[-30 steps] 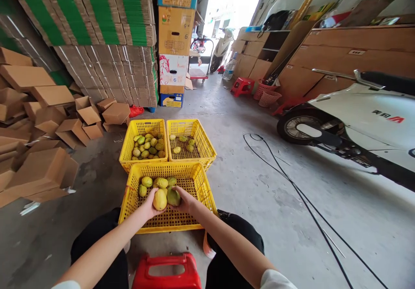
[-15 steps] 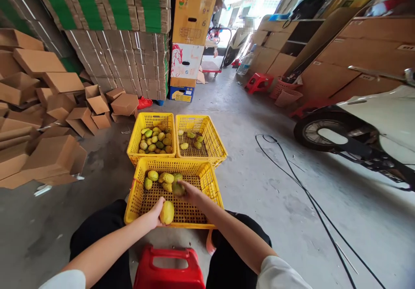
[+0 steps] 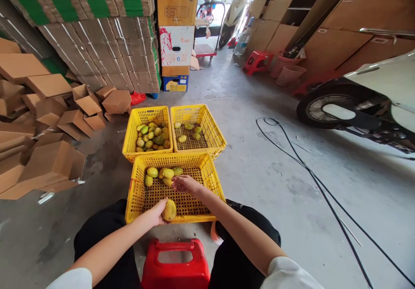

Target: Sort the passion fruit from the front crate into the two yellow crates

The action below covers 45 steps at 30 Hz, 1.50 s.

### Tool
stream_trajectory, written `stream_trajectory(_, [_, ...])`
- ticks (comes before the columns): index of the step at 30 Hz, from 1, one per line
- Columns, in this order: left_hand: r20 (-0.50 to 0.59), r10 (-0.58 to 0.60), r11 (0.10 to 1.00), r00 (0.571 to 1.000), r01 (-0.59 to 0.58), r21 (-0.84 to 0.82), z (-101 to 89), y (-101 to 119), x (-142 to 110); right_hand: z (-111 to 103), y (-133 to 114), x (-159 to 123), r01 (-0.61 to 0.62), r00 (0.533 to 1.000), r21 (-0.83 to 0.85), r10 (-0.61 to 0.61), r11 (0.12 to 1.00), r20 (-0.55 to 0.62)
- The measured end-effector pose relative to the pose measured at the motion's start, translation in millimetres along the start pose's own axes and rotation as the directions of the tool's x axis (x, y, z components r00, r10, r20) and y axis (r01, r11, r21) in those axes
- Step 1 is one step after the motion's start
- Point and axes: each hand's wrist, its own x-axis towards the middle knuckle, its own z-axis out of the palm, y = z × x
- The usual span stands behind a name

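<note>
Concrete floor (image 3: 246,185) carries a yellow crate (image 3: 210,179), the left hand (image 3: 160,212) at its near rim gripping a yellow fruit (image 3: 170,210). Over the crate, the right hand (image 3: 186,184) hangs loosely spread beside more fruits (image 3: 167,173), which lie toward the crate's far left. Just beyond the crate sit two bins (image 3: 218,137), each holding fruits; farther behind it rise stacked boxes (image 3: 175,47), with a trolley (image 3: 204,50) at back.

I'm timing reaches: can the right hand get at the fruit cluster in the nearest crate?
Probably yes: the right hand is over the nearest crate, close beside the fruit cluster, nothing visible between. The left hand holds a yellow fruit elsewhere, out of the way.
</note>
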Motion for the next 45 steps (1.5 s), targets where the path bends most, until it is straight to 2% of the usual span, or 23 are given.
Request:
stream_trajectory(3, [-0.11,-0.088,0.994,0.99,0.081,-0.067,17.8,1.1,-1.9,-12.0,-4.3,-11.3,0.03,0.999,0.035,-0.031,0.999,0.024])
stream_trajectory(5, [-0.133,-0.106,0.988,0.985,0.089,-0.127,35.5,14.0,-5.5,-22.7,-7.8,-20.1,0.048,0.999,0.05,-0.047,0.998,-0.016])
stream_trajectory(7, [-0.09,-0.039,0.987,0.995,0.024,-0.156,52.6,37.3,-11.5,-34.8,-8.8,-29.2,0.063,0.996,0.066,-0.058,0.996,-0.071])
stream_trajectory(8, [-0.043,0.041,0.983,0.998,-0.048,-0.176,59.1,51.4,-15.6,-41.0,-8.4,-33.7,0.066,0.994,0.081,-0.059,0.994,-0.087])
stream_trajectory(9, [0.027,0.174,0.959,0.984,-0.163,-0.231,63.6,66.0,-20.2,-47.2,-7.4,-37.9,0.064,0.994,0.106,-0.054,0.992,-0.094])
stream_trajectory(10, [0.089,0.31,0.918,0.946,-0.274,-0.288,65.6,80.2,-25.1,-53.3,-6.1,-41.5,0.052,0.994,0.14,-0.038,0.989,-0.102])
stream_trajectory(11, [0.167,0.422,0.876,0.891,-0.354,-0.328,65.2,92.8,-29.6,-59.0,-4.5,-44.5,0.037,0.993,0.176,-0.016,0.984,-0.117])
stream_trajectory(12, [0.238,0.49,0.853,0.839,-0.403,-0.332,62.9,103.2,-33.1,-64.1,-2.8,-46.6,0.025,0.99,0.21,0.006,0.977,-0.143])
stream_trajectory(14, [0.358,0.509,0.861,0.783,-0.461,-0.217,55.5,114.1,-35.1,-71.9,0.9,-48.1,0.022,0.975,0.253,0.035,0.967,-0.219])
stream_trajectory(15, [0.385,0.491,0.865,0.782,-0.489,-0.109,52.1,113.7,-33.2,-74.1,2.8,-47.6,0.027,0.966,0.256,0.04,0.966,-0.255])
stream_trajectory(17, [0.34,0.446,0.824,0.828,-0.528,0.205,48.6,101.1,-24.6,-74.7,6.4,-44.8,0.029,0.958,0.24,0.042,0.97,-0.285])
stream_trajectory(19, [0.203,0.422,0.719,0.884,-0.462,0.52,49.0,74.9,-13.7,-70.4,9.5,-41.0,0.011,0.962,0.218,0.049,0.976,-0.269])
stream_trajectory(20, [0.154,0.404,0.687,0.902,-0.41,0.6,49.6,58.2,-9.2,-67.0,10.7,-39.0,0.0,0.967,0.203,0.052,0.979,-0.248])
stream_trajectory(23, [0.131,0.364,0.664,0.922,-0.356,0.657,48.2,2.2,-5.5,-54.6,14.2,-32.3,-0.041,0.982,0.147,0.066,0.988,-0.175])
stream_trajectory(25, [0.171,0.401,0.628,0.9,-0.406,0.663,44.9,-30.7,-10.5,-46.8,16.8,-26.7,-0.07,0.986,0.107,0.085,0.992,-0.141])
stream_trajectory(27, [0.207,0.444,0.59,0.872,-0.459,0.665,41.7,-51.6,-16.1,-39.8,19.7,-20.5,-0.098,0.987,0.074,0.107,0.992,-0.12])
stream_trajectory(29, [0.225,0.447,0.584,0.866,-0.473,0.66,38.9,-57.5,-17.2,-33.6,22.8,-14.9,-0.13,0.986,0.039,0.133,0.991,-0.101])
stream_trajectory(32, [0.218,0.424,0.624,0.879,-0.458,0.633,34.5,-45.8,-8.5,-27.1,27.5,-8.9,-0.18,0.98,-0.043,0.175,0.983,-0.091])
stream_trajectory(35, [0.162,0.462,0.661,0.872,-0.46,0.592,30.0,-30.6,3.3,-25.9,34.3,-3.1,-0.226,0.971,-0.164,0.209,0.96,-0.112])
stream_trajectory(38, [0.106,0.493,0.688,0.864,-0.461,0.561,27.1,-28.7,8.5,-29.4,44.2,6.3,-0.284,0.956,-0.265,0.25,0.922,-0.154])
stream_trajectory(41, [0.13,0.504,0.616,0.854,-0.46,0.64,27.9,-44.8,8.5,-35.8,56.1,16.5,-0.344,0.936,-0.316,0.296,0.884,-0.191])
stream_trajectory(45, [0.245,0.482,0.463,0.842,-0.481,0.745,40.0,-85.2,7.8,-52.9,73.5,21.5,-0.378,0.925,-0.367,0.329,0.85,-0.189])
